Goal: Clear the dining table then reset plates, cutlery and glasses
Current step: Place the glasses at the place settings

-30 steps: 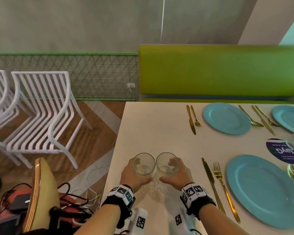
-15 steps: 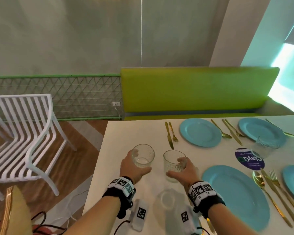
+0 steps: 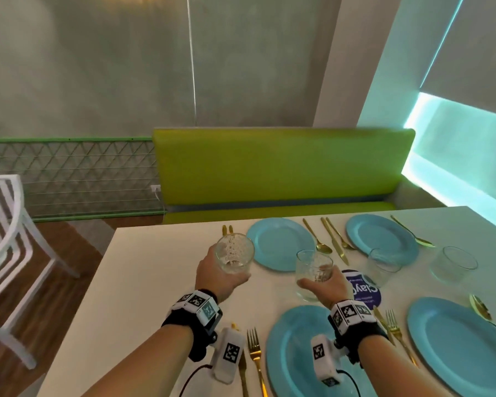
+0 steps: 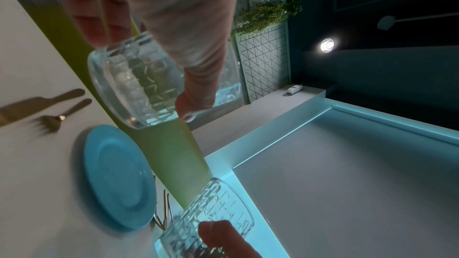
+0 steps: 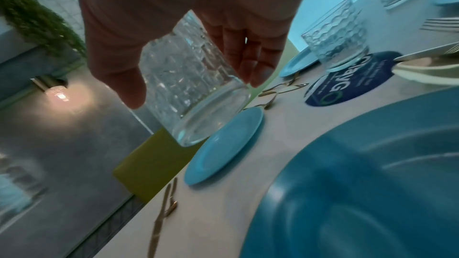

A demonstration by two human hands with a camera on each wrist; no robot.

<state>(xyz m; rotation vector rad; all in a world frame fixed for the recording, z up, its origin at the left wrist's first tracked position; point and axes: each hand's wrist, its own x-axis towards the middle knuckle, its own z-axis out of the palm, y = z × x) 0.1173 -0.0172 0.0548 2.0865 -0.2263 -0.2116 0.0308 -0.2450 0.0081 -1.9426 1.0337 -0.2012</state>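
Bare white tabletop (image 3: 155, 282) is lying left of the left hand (image 3: 215, 275), whose fingers are wrapping one clear patterned tumbler (image 3: 234, 253); the right hand (image 3: 325, 286) is gripping another cut-glass tumbler (image 3: 312, 272) beside the far blue round plate (image 3: 279, 243). Only the right wrist view is showing that tumbler's base above the tabletop.

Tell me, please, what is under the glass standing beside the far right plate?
The glass stands partly on a round dark blue sticker, as the right wrist view shows. The right hand covers the sticker's left part, so its print cannot be read whole.
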